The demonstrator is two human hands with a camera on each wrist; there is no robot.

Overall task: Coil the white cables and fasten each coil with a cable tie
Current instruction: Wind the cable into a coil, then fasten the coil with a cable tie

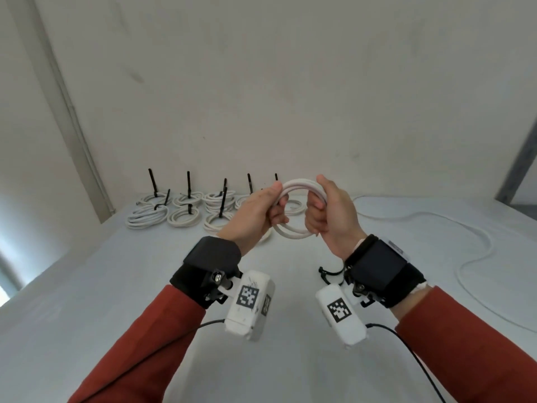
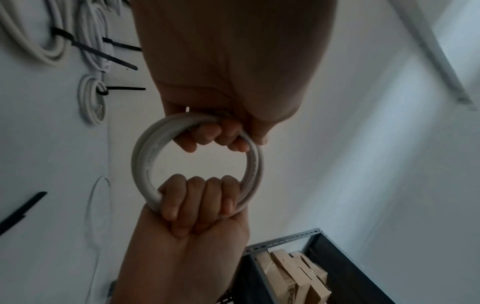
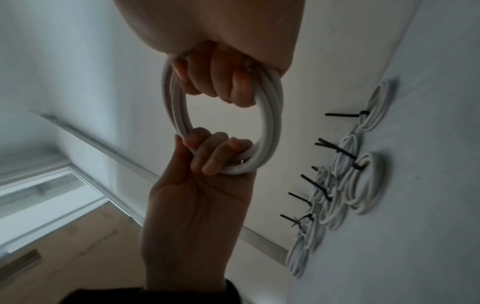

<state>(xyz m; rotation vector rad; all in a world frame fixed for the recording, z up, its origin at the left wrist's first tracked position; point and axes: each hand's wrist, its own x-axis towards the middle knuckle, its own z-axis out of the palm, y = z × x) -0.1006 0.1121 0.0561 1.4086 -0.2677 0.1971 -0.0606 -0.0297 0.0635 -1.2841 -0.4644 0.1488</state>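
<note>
My left hand (image 1: 255,213) and right hand (image 1: 334,216) grip one coil (image 1: 299,184). Code tags (image 1: 248,296) show below it, tied coils (image 1: 186,218) beyond on the counter (image 1: 116,286).

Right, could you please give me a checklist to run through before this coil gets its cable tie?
1. Coil gripped on both sides: ok; the left hand and the right hand each curl round the white coil.
2. Loops gathered: ok; they lie close together, none hanging loose.
3. Spare tie available: ok; a black cable tie lies loose on the table.
4. A hand free to fetch it: not ok; both hold the coil.
5. Tie on this coil: not ok; none shows on it.
</note>
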